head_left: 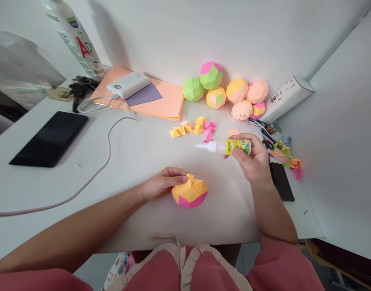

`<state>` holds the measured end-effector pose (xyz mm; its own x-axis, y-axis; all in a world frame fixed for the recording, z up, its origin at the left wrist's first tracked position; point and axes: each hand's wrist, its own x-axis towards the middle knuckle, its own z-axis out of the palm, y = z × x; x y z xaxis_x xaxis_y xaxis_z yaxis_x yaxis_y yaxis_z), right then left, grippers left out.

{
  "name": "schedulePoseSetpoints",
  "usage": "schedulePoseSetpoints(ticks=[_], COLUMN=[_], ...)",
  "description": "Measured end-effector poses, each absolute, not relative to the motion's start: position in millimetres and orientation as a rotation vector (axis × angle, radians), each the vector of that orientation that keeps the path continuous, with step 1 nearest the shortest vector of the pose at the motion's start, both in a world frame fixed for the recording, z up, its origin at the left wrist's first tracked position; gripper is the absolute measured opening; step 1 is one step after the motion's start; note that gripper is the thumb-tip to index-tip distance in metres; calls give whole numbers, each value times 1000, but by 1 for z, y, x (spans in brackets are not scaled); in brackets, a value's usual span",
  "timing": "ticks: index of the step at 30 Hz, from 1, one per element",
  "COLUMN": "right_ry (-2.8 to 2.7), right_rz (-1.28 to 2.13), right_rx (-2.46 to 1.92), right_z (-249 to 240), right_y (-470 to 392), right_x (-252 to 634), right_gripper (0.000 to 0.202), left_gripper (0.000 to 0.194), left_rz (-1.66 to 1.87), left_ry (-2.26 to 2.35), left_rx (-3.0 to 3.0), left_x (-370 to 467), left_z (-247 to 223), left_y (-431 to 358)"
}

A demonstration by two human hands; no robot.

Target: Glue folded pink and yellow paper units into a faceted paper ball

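My left hand (165, 182) pinches the upper left edge of a yellow and pink faceted paper piece (191, 193), near a small yellow flap that sticks up from it. My right hand (252, 155) is wrapped round a small glue bottle (238, 146) with a yellow-green label. The bottle lies level in the air, its white nozzle pointing left, above and to the right of the paper piece and apart from it. Beyond the paper piece, small folded yellow and pink paper pieces (198, 128) lie on the white table (136, 153).
Several faceted paper balls (211, 75) stand by the wall. A power bank (129, 85) with a cable rests on orange paper (167, 99). A black tablet (50, 139) lies left; scissors (267, 144) and a phone (281, 182) are right.
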<state>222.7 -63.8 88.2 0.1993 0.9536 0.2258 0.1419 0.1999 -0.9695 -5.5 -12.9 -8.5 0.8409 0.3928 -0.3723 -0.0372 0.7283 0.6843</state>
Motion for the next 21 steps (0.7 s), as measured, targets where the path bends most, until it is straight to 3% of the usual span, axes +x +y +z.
schedulePoseSetpoints(ticks=[4,8,13,21], right_ry=[-959,-849,-1273,-1718], right_rz=[803,460,-44,-373], right_rx=[-1242,-1530,-1811,-2202], right_z=[78,41,4,-11], right_y=[-60,-62,-65,-68], right_x=[257,281,261,245], right_gripper=[34,34,27,13], left_gripper=[15,14,14,13], left_rz=[241,230,212,255], left_ry=[545,530,510,482], left_rx=[760,784,772,780], left_x=[-7,-7,-7,-4], left_z=[-9,-6,-5,-1], left_y=[-13,-13,-13,-13])
